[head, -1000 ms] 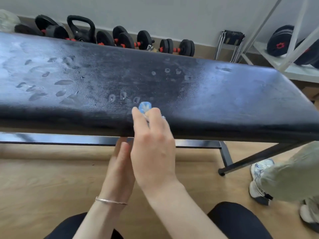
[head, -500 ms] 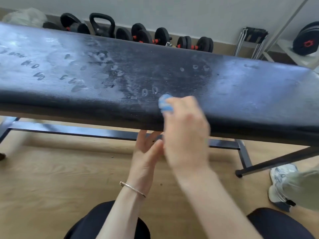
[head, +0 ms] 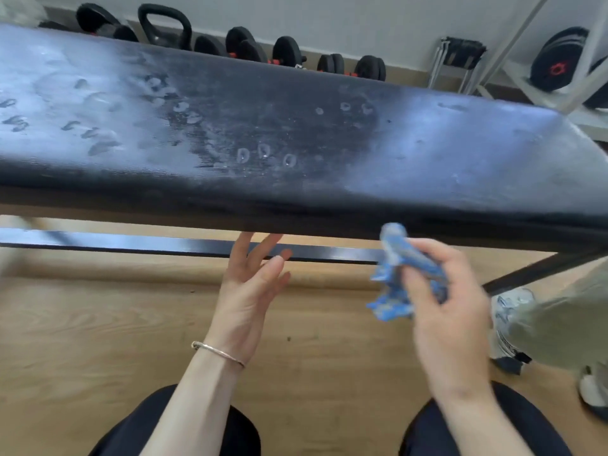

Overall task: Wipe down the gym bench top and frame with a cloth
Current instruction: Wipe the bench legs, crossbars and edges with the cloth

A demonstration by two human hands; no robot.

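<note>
A long black padded bench top (head: 329,133) runs across the view, dusty and marked with fingerprints and smears. Its black metal frame rail (head: 148,245) passes underneath, and a slanted leg (head: 533,271) shows at the right. My right hand (head: 450,311) is below the front edge of the pad, shut on a crumpled blue cloth (head: 398,274); the cloth's top nearly meets the pad's edge. My left hand (head: 250,291) hangs open, palm turned right, fingers spread in front of the rail, holding nothing. A thin bracelet circles its wrist.
Dumbbells (head: 283,51) and a kettlebell (head: 164,28) line the wall behind the bench. A white rack (head: 559,80) with weight plates stands at the back right. Another person's leg and sneaker (head: 513,324) are on the wood floor at the right. My knees are at the bottom.
My right hand has dropped from the pad's front edge and moved right with the blue cloth. My left hand has opened wider and come apart from the right one.
</note>
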